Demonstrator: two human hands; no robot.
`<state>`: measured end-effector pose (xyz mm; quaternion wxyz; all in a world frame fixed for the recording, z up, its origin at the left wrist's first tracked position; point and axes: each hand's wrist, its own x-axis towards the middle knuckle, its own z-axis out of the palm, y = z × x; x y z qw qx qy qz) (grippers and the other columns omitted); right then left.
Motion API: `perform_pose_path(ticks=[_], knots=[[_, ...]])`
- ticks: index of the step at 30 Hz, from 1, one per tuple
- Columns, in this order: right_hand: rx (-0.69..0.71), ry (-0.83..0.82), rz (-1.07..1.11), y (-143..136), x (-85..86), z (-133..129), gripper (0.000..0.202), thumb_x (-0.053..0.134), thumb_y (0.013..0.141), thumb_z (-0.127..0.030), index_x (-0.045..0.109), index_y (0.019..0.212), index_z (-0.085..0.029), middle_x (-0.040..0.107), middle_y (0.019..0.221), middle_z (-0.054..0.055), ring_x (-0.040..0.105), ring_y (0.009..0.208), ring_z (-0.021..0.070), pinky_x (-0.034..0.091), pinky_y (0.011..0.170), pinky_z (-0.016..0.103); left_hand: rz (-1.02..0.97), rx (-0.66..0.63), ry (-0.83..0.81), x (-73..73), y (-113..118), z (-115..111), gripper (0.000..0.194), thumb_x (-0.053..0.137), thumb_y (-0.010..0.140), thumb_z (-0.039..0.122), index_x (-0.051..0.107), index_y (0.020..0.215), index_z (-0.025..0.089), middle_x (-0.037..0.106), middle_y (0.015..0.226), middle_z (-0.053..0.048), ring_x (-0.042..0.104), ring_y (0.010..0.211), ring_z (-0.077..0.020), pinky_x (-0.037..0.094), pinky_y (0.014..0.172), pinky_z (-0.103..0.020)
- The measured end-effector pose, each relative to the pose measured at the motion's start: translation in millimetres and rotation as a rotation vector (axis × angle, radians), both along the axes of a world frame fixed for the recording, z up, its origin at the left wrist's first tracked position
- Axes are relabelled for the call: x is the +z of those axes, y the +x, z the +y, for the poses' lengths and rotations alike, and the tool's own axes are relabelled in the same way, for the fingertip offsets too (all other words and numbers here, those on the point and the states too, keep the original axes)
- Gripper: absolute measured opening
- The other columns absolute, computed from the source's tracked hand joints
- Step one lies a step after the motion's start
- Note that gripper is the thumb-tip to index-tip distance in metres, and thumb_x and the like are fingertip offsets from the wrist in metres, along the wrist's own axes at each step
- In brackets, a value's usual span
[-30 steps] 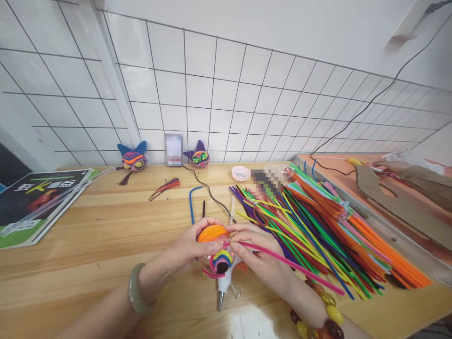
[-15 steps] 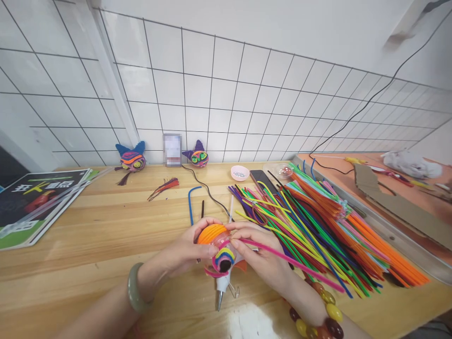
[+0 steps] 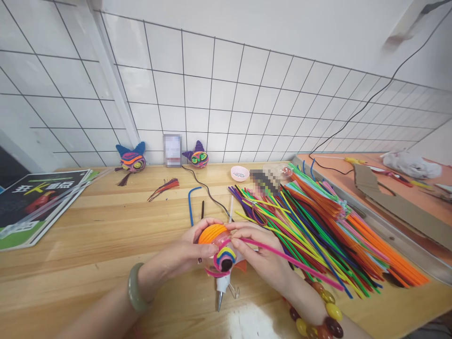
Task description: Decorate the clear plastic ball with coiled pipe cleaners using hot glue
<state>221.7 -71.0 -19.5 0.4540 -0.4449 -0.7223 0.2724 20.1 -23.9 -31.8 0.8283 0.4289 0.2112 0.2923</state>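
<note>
A round ornament [image 3: 214, 234], orange on top with a coiled eye of blue, yellow, pink and black, is held low in the middle of the head view. My left hand [image 3: 192, 245] wraps round its left side, thumb on the front. At its right side, my right hand [image 3: 259, 252] pinches a magenta pipe cleaner [image 3: 300, 265], whose near end lies against the ornament above the eye and whose free end stretches to the lower right. Beneath the ornament, a white glue gun [image 3: 223, 284] rests on the wooden table with its metal nozzle toward me.
Many coloured pipe cleaners [image 3: 318, 230] cover the table's right side. Two finished ornaments [image 3: 132, 160] stand by the tiled wall, near a pink bowl [image 3: 239, 173]. A magazine [image 3: 42, 202] lies at left, and cardboard [image 3: 399, 212] at far right. A black cord runs to the hands.
The ornament has turned very slightly in my hands, its eye shifting a little to the right. Both hands keep their grip.
</note>
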Motion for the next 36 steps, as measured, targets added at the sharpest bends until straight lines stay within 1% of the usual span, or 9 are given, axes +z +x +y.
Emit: perform_pose_path(ticks=[2,6,10,15,18,20,24,31,36], knots=[[-0.006,-0.001,0.009,-0.1,-0.3,0.4,0.010,0.060,0.089,-0.023,0.070,0.090,-0.024,0.068,0.111,0.004,0.063,0.105,0.0186,0.050,0.095,0.034,-0.005,0.010,-0.007,1.4,0.4,-0.5,0.053,0.081,0.065,0.025,0.055,0.111,0.022,0.060,0.108,-0.004,0.059,0.095,-0.0177,0.046,0.080,-0.027],[-0.028,0.000,0.034,-0.8,0.3,0.9,0.010,0.060,0.089,-0.023,0.070,0.089,-0.023,0.069,0.110,0.006,0.064,0.103,0.0203,0.051,0.093,0.035,-0.027,0.014,-0.030,3.6,1.0,-1.2,0.054,0.079,0.068,0.027,0.056,0.116,0.025,0.057,0.120,-0.005,0.058,0.100,-0.0191,0.046,0.080,-0.028],[-0.044,-0.004,0.034,-1.0,2.1,1.2,0.011,0.060,0.089,-0.023,0.071,0.087,-0.022,0.070,0.106,0.006,0.066,0.100,0.0211,0.053,0.091,0.036,-0.012,0.011,-0.034,1.7,1.1,-1.3,0.051,0.078,0.070,0.029,0.057,0.117,0.026,0.058,0.118,-0.004,0.059,0.099,-0.0191,0.046,0.081,-0.029],[-0.041,0.004,0.033,-0.4,0.3,2.3,0.012,0.059,0.089,-0.023,0.071,0.088,-0.022,0.070,0.105,0.006,0.066,0.100,0.0206,0.052,0.091,0.034,-0.003,0.023,-0.027,2.3,2.3,-1.1,0.056,0.080,0.067,0.029,0.056,0.118,0.027,0.055,0.124,-0.005,0.057,0.104,-0.0205,0.046,0.083,-0.029],[-0.033,0.003,0.022,-1.0,-1.8,2.6,0.012,0.060,0.089,-0.024,0.071,0.088,-0.023,0.070,0.106,0.005,0.066,0.100,0.0196,0.053,0.091,0.033,0.039,0.048,-0.017,3.7,2.3,-0.7,0.056,0.082,0.064,0.028,0.058,0.114,0.024,0.058,0.118,-0.005,0.057,0.103,-0.0206,0.046,0.081,-0.028],[-0.028,0.009,0.004,-1.4,-2.0,2.4,0.012,0.059,0.089,-0.024,0.071,0.087,-0.023,0.070,0.106,0.005,0.066,0.099,0.0195,0.053,0.091,0.032,0.056,0.058,-0.011,3.7,1.9,-0.5,0.055,0.083,0.063,0.030,0.059,0.112,0.023,0.060,0.114,-0.005,0.058,0.101,-0.0210,0.046,0.080,-0.028],[-0.026,0.029,-0.019,-2.5,0.4,1.5,0.013,0.059,0.090,-0.024,0.071,0.088,-0.022,0.071,0.105,0.006,0.067,0.098,0.0195,0.054,0.089,0.031,0.053,0.044,-0.028,2.6,1.5,-0.3,0.056,0.083,0.062,0.034,0.060,0.111,0.021,0.062,0.112,-0.007,0.060,0.098,-0.0221,0.046,0.081,-0.031],[-0.003,0.046,-0.020,-5.0,4.3,1.2,0.013,0.059,0.088,-0.019,0.071,0.087,-0.022,0.071,0.105,0.006,0.068,0.099,0.0196,0.055,0.088,0.032,0.063,0.076,-0.035,3.7,3.9,-0.6,0.053,0.085,0.059,0.025,0.062,0.106,0.022,0.065,0.107,-0.005,0.061,0.094,-0.0200,0.046,0.080,-0.029],[-0.013,0.055,-0.003,-5.6,3.0,1.1,0.011,0.060,0.087,-0.019,0.071,0.087,-0.022,0.072,0.104,0.007,0.068,0.098,0.0206,0.056,0.087,0.033,0.077,0.087,-0.020,2.0,4.7,-0.9,0.050,0.082,0.061,0.022,0.062,0.107,0.023,0.065,0.106,-0.004,0.062,0.091,-0.0194,0.045,0.081,-0.030]])
